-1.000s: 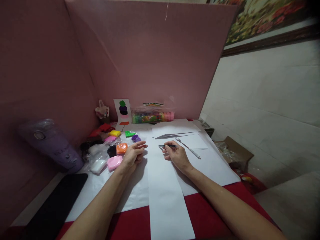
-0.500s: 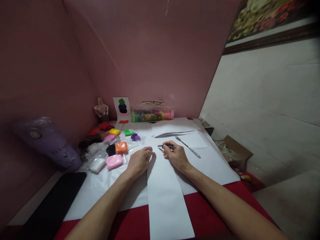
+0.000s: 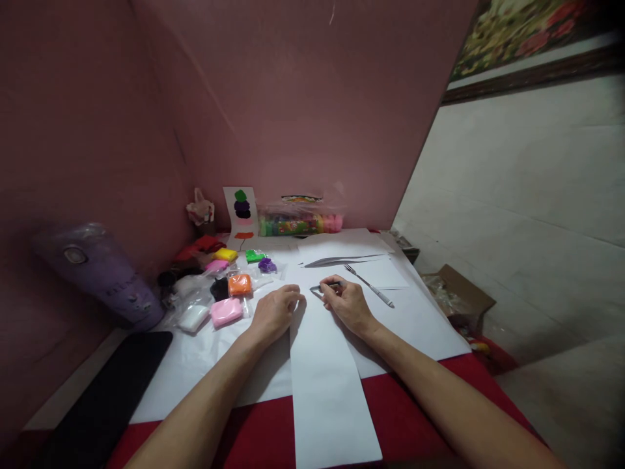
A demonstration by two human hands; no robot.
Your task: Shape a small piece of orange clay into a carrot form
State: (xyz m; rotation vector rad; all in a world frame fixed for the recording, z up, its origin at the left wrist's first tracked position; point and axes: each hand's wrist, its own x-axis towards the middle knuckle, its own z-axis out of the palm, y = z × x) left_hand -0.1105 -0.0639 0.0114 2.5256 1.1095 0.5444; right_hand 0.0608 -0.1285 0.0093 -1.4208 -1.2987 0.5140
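A long strip of white paper (image 3: 329, 384) runs toward me, its near end over the red cloth. At its far end my right hand (image 3: 349, 306) pinches a dark pen (image 3: 332, 284), the tip pointing left and low over the paper. My left hand (image 3: 278, 311) rests at the strip's left edge, fingers bent loosely and nothing visible held in them. To the right of my right hand lies a fork (image 3: 368, 285) with a pale handle. Bagged clay pieces, among them a pink clay block (image 3: 226, 312) and an orange clay block (image 3: 239, 284), lie left of my left hand.
A purple bottle (image 3: 105, 277) and a black flat object (image 3: 114, 391) are at the left. A card with coloured blobs (image 3: 241, 218) leans at the back beside a plastic pack (image 3: 300, 225). White sheets (image 3: 415, 332) cover much of the red cloth (image 3: 410, 417). A cardboard box (image 3: 459, 293) stands right.
The view has shifted slightly. The pen in my right hand has tilted a little, its tip near the same spot. My left hand stays in place.
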